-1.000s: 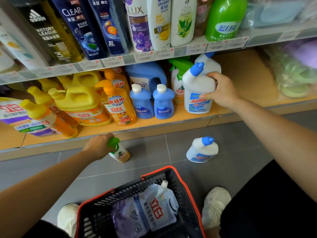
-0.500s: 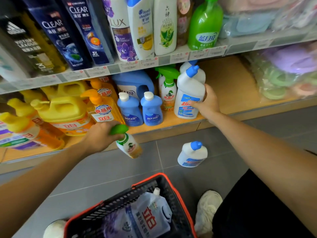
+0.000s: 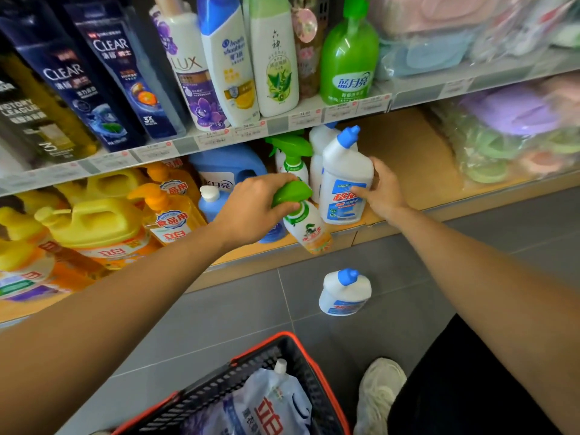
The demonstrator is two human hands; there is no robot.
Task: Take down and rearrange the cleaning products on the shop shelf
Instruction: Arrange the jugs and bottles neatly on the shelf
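My left hand (image 3: 255, 204) grips the green trigger head of a spray bottle (image 3: 309, 229) and holds it tilted at the front edge of the lower wooden shelf (image 3: 408, 158). My right hand (image 3: 381, 188) grips a white toilet-cleaner bottle with a blue cap (image 3: 343, 180) standing upright on that shelf. Behind stand another green-trigger spray bottle (image 3: 290, 155) and a second white bottle (image 3: 320, 142). A third white, blue-capped bottle (image 3: 345, 293) stands on the grey floor below.
Yellow and orange detergent jugs (image 3: 103, 224) and blue bottles (image 3: 229, 166) fill the shelf's left. Shampoo bottles (image 3: 229, 58) line the upper shelf. Bagged goods (image 3: 514, 133) sit at right. A black-and-red basket (image 3: 317, 365) with a refill pouch (image 3: 266, 403) is at my feet, beside a shoe (image 3: 376, 394).
My left hand has lifted the green spray bottle from the floor up and right to the shelf edge. My right hand has stayed on the white bottle.
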